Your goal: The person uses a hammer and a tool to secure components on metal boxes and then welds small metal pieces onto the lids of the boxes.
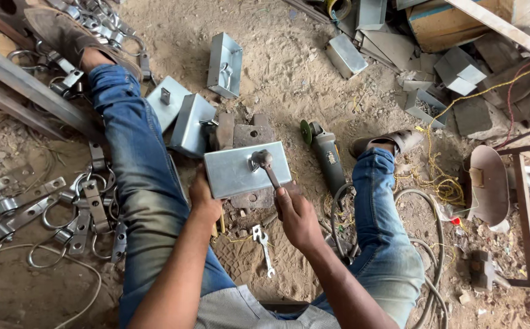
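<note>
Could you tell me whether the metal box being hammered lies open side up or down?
Down: the metal box shows its closed flat face upward.

It was a rough metal workshop with a dirt floor (289,67): an angle grinder (327,155), a spanner (263,244), sheet-metal boxes (225,64) and heaped steel clamps (88,207) lay scattered around.

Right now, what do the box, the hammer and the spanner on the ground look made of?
Box, steadied by the left hand: thin sheet metal, likely galvanised steel; dull grey sheen, folded edges.
Hammer in the right hand: dark metal head, probably steel; handle looks rusty brown, material unclear.
Spanner: bright silvery metal, probably plated steel.
</note>
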